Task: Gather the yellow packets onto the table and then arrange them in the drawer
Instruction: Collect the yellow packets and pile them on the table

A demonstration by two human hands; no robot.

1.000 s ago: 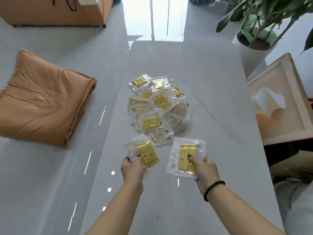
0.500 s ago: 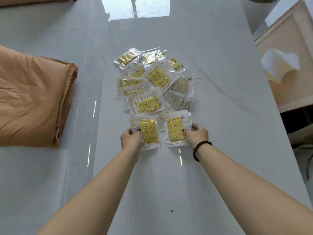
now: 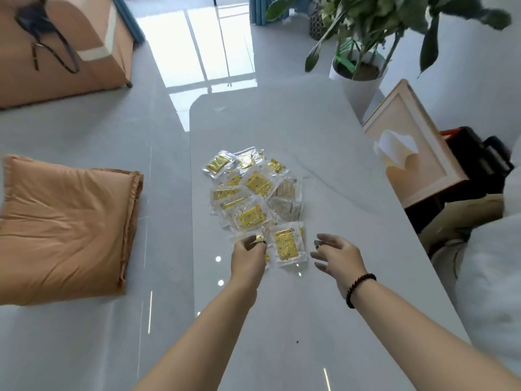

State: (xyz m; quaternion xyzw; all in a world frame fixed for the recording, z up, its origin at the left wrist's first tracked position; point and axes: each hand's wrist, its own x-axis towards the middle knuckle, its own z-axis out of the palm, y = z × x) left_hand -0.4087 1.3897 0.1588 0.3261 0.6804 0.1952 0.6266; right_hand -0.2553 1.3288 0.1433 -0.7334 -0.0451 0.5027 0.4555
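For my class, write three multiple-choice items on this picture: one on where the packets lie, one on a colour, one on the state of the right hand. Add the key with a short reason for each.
1. Where does the pile of yellow packets lie?
A. on the white table
B. on the orange cushion
C. on the floor

2. What colour is the bead bracelet on the right wrist?
A. yellow
B. white
C. black

3. How is the right hand?
A. gripping a packet
B. open, fingers spread, holding nothing
C. flat on the cushion

Key: A, the packets lie heaped on the tabletop; C, the beads are dark black; B, its fingers are spread beside the nearest packet without touching it, while the left hand pinches another packet.
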